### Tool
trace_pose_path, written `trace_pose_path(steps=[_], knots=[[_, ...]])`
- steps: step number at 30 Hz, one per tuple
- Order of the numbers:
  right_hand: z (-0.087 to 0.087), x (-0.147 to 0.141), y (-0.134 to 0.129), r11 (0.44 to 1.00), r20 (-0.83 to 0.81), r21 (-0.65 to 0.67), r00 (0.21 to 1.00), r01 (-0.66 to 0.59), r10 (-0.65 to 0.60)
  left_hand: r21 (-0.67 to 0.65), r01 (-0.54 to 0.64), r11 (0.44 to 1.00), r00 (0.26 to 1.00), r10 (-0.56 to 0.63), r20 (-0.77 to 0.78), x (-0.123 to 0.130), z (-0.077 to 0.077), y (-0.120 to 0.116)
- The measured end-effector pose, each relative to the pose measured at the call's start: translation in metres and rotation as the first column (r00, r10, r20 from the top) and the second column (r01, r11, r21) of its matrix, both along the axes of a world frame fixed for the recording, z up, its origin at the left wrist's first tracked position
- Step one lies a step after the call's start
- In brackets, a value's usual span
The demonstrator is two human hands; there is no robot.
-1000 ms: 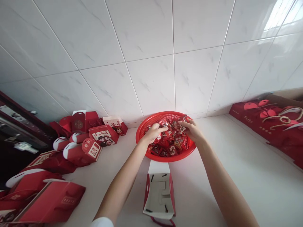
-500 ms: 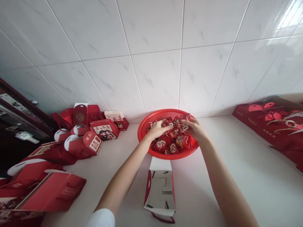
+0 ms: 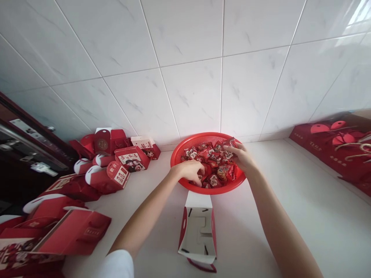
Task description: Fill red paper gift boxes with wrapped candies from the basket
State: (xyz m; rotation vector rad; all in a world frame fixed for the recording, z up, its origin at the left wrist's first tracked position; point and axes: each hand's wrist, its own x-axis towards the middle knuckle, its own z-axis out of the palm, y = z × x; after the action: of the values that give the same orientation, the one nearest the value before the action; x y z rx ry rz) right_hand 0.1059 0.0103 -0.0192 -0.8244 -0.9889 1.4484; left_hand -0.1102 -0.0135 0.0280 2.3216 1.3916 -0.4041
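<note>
A red plastic basket (image 3: 174,159) with mesh sides holds many red-wrapped candies (image 3: 213,180). My left hand (image 3: 191,170) reaches into its near left part, fingers curled down among the wrappers; what they grip is hidden. At the right side of the basket my right hand (image 3: 242,156) pinches a wrapped candy (image 3: 230,150) between thumb and fingers, just above the pile. In front of the basket lies an open cardboard box (image 3: 194,235), white inside with red sides, its flaps spread and nothing inside.
Several red gift boxes (image 3: 131,160) crowd the left of the white counter (image 3: 243,231). Large red bags (image 3: 319,148) with rope handles stand along the right. Behind rises a tiled wall (image 3: 191,96). A dark case with metal latches (image 3: 43,168) sits at the far left.
My left hand has moved left and nearer within the basket, its fingers now down among the candies. My right hand stays at the right side with its candy. The view has shifted slightly.
</note>
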Motion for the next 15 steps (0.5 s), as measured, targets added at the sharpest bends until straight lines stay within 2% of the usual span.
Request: trace_pose_path(steps=[1, 3, 5, 7, 8, 9, 12, 13, 15], knots=[[0.000, 0.000, 0.000, 1.000, -0.004, 0.001, 1.000, 0.005, -0.005, 0.030, 0.002, 1.000, 0.999, -0.001, -0.045, 0.000, -0.001, 0.001], [0.000, -0.001, -0.001, 1.000, -0.014, -0.001, 1.000, 0.011, -0.011, 0.199, -0.041, 0.979, 0.998, 0.051, -0.045, 0.001, -0.005, 0.004], [0.000, -0.001, -0.001, 1.000, -0.016, -0.001, 1.000, 0.007, -0.007, 0.412, -0.128, 0.902, 0.992, 0.122, 0.041, 0.000, -0.008, 0.011], [0.001, -0.001, -0.002, 1.000, -0.010, 0.001, 1.000, 0.003, -0.003, 0.534, -0.187, 0.824, 0.981, 0.125, 0.150, 0.001, -0.010, 0.017], [0.001, -0.001, -0.002, 1.000, -0.006, 0.003, 1.000, 0.003, -0.003, 0.543, -0.179, 0.820, 0.977, 0.084, 0.195, 0.001, -0.010, 0.020], [0.002, -0.001, -0.002, 1.000, 0.001, 0.004, 1.000, 0.004, -0.004, 0.518, -0.138, 0.844, 0.974, 0.019, 0.227, 0.002, -0.010, 0.022], [0.001, -0.001, -0.001, 1.000, 0.027, 0.008, 1.000, 0.008, -0.009, 0.349, 0.094, 0.932, 0.952, -0.187, 0.243, 0.009, -0.013, 0.023], [0.001, -0.001, -0.001, 1.000, 0.032, 0.009, 0.999, 0.010, -0.011, 0.299, 0.141, 0.944, 0.955, -0.209, 0.210, 0.011, -0.014, 0.024], [0.000, -0.001, -0.001, 1.000, 0.030, 0.006, 0.999, 0.018, -0.018, 0.268, 0.140, 0.953, 0.980, -0.171, 0.098, 0.014, -0.018, 0.025]])
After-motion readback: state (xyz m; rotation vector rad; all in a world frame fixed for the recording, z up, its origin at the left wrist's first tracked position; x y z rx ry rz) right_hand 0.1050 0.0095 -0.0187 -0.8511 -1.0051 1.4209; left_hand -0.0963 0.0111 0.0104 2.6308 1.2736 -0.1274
